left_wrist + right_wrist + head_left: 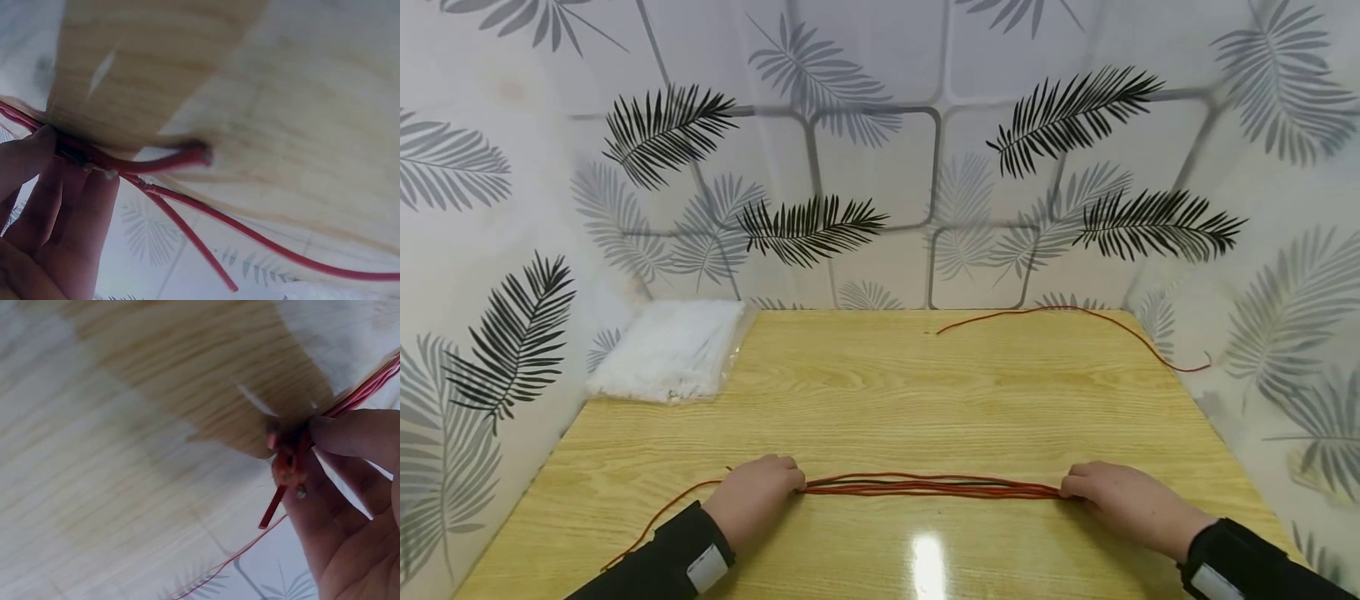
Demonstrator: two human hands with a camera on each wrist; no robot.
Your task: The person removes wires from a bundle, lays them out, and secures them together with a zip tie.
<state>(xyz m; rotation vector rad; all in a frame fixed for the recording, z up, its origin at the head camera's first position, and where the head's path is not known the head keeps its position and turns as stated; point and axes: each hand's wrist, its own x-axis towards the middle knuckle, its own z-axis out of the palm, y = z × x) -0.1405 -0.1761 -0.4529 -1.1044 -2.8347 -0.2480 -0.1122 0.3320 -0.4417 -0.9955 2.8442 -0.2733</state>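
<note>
A bundle of thin red wires (925,492) with a dark strand among them stretches across the front of the table. My left hand (758,493) pinches its left end between thumb and fingers. At the other end, my right hand (1131,504) pinches the bundle the same way. In the left wrist view, loose red wire ends (187,156) stick out past the left fingers, and one longer wire (275,247) runs off to the right. Short cut ends (275,503) poke out beyond the right thumb (350,432) in the right wrist view.
A single red wire (1067,308) curves along the back right of the wooden table (880,392), its end past the edge. A clear plastic bag of white material (670,350) lies at the back left. Leaf-patterned cloth (880,167) surrounds the table behind and at both sides.
</note>
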